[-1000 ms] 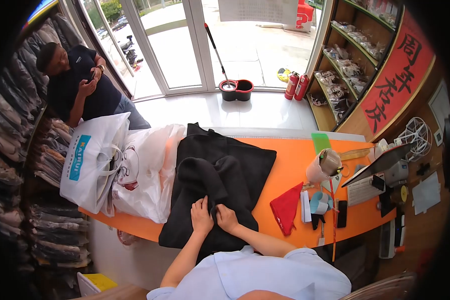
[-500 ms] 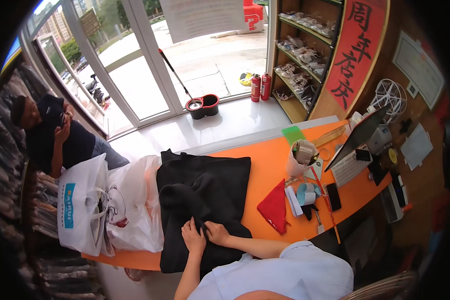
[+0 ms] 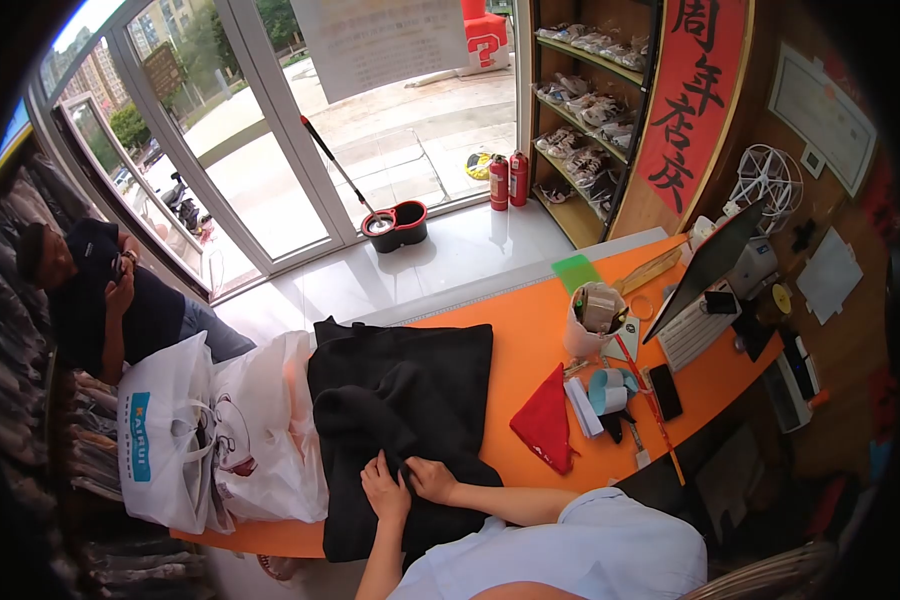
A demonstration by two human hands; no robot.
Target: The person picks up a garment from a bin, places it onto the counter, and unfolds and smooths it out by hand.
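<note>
A black garment (image 3: 435, 370) lies spread over the orange counter, its upper part bunched in thick folds like a hood. My left hand (image 3: 385, 490) rests on the lower middle of it, fingers bent over the cloth and gripping a fold. Close beside it, my right hand (image 3: 432, 481) pinches the same fabric between thumb and fingers. The fingertips of the two hands are a short way apart. Left of the garment stand a translucent plastic bag (image 3: 270, 440) and a white carrier bag (image 3: 165, 440) with a blue label.
On the orange counter (image 3: 530, 340) are a red cloth (image 3: 542, 420), a phone (image 3: 663, 391), a container of tools (image 3: 592, 325) and a keyboard (image 3: 698, 335). A person (image 3: 120, 290) stands at the left beyond the bags. A mop bucket (image 3: 395, 228) stands by the glass doors.
The head view has shifted slightly, so the counter and bags appear a little lower. Both hands stay on the same part of the black garment, with little visible movement.
</note>
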